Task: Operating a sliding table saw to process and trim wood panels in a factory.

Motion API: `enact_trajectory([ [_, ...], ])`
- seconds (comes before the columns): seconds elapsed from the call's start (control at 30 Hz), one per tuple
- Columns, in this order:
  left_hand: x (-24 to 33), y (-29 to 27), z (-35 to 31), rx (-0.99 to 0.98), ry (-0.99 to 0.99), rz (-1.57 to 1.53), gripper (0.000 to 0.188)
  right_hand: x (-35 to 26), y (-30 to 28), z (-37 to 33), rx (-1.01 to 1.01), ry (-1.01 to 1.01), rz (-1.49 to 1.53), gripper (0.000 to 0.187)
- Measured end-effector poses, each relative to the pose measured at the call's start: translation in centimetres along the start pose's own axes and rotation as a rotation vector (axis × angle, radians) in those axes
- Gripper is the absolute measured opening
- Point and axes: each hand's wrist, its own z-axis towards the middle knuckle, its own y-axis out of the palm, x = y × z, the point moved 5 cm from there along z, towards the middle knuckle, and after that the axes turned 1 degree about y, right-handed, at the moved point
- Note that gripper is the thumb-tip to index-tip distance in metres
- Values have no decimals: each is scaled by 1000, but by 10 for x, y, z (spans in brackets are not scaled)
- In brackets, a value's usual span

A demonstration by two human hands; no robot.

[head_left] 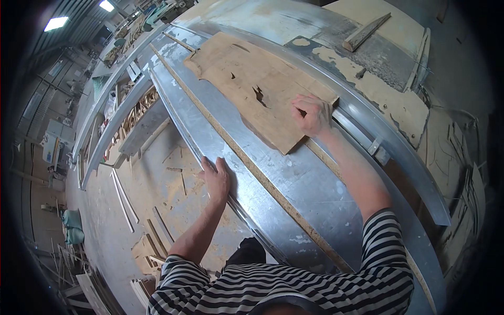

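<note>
A brown wooden slab [231, 68] with wavy edges and dark holes lies flat on a grey metal table [262, 181]. My right hand [313, 114] rests on the slab's near right part with its fingers curled closed. Whatever those fingers may hold is hidden. At the left side of the table, my left hand [215, 181] takes hold of the table edge, its thumb over the top and its fingers at the side. Between the left hand and the slab runs a narrow rough strip [236, 149], set along the table's length.
Past the table's right rail [362, 100] is a worn board [362, 58] bearing a wooden block [367, 32]. Scrap wood [139, 113] sits in a frame at the far left. Offcuts [157, 233] and sawdust litter the floor at left.
</note>
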Motion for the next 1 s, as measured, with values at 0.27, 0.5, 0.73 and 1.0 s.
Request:
enact_trajectory([
  [0.27,-3,-1,0,-15,10,17,71,5,26,14,51,3,28,12],
  [0.5,-4,-2,0,0,17,31,70,8,42,28,-70,48,35,10],
  [0.73,6,-6,-5,-16,-22,44,70,15,62,39,-76,65,4,11],
  [1.0,8,-6,-7,-17,-17,-2,68,20,84,52,-12,47,23,17],
])
